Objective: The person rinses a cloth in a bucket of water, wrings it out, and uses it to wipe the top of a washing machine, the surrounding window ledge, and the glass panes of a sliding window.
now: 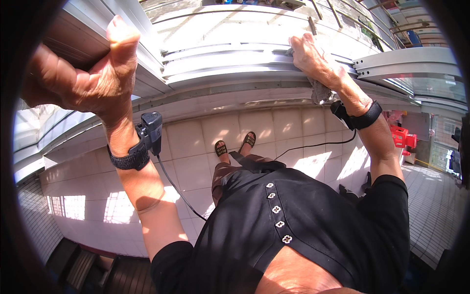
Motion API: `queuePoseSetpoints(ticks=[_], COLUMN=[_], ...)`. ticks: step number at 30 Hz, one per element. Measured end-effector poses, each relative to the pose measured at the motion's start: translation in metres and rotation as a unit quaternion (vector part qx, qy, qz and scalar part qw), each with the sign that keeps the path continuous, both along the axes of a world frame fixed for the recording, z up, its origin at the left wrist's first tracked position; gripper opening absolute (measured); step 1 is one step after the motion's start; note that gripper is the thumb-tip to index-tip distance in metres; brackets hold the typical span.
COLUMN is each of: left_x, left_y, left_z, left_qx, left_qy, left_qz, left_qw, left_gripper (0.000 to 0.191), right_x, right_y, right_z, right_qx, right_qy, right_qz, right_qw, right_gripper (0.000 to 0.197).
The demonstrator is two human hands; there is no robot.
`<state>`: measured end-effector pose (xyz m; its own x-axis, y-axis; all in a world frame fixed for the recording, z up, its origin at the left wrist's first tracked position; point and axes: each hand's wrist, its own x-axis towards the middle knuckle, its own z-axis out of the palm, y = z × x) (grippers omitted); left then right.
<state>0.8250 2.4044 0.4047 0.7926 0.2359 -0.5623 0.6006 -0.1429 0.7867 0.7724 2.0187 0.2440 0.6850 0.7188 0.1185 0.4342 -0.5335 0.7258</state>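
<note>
My right hand (314, 57) is closed on a grey cloth (322, 93), pressing it onto the sunlit metal window track (235, 68). Part of the cloth hangs below the wrist over the sill's inner edge. At the upper left, my left hand (84, 79) is raised against the metal window frame (147, 71), with the thumb spread away from the curled fingers. Its fingertips are lost in shade, so whether it grips the frame is unclear. Both wrists wear black straps; a small black device (151, 126) with a cable sits on the left one.
A window sash (407, 62) stands to the right of the track. Metal bars (332, 14) run outside. Below the sill are pale floor tiles (187, 141) and my sandalled feet (221, 147). A red plastic object (402, 136) stands at right, and a dark slatted wooden item (132, 275) at lower left.
</note>
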Motion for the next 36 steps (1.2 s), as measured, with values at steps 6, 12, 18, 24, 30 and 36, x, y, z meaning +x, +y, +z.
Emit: queuePoseSetpoints(ticks=[6, 12, 18, 24, 30, 36], left_x=[-0.005, -0.018, -0.015, -0.011, -0.011, -0.008], left_y=[-0.011, -0.004, -0.009, -0.004, 0.0, -0.002], left_z=[-0.001, -0.011, -0.006, -0.002, 0.004, 0.022], left_qx=[-0.283, -0.289, -0.267, -0.225, -0.18, -0.101], left_qy=[0.221, 0.199, 0.193, 0.206, 0.224, 0.241], left_qz=[0.106, 0.097, 0.053, 0.01, -0.04, -0.16], left_qw=[0.927, 0.931, 0.943, 0.952, 0.957, 0.952], left_gripper=[0.031, 0.031, 0.032, 0.032, 0.033, 0.033], right_x=[0.026, 0.003, 0.009, 0.017, 0.017, 0.015], right_y=[0.061, 0.015, 0.032, 0.025, 0.023, 0.022], right_z=[-0.005, 0.021, 0.017, 0.005, 0.001, 0.009], right_qx=[-0.228, 0.292, 0.297, -0.02, 0.336, -0.026], right_qy=[-0.459, 0.186, 0.19, -0.105, 0.124, -0.102], right_qz=[0.171, -0.007, 0.034, 0.113, 0.085, 0.17], right_qw=[0.841, 0.938, 0.935, 0.988, 0.93, 0.98], right_gripper=[0.042, 0.015, 0.015, 0.013, 0.012, 0.013])
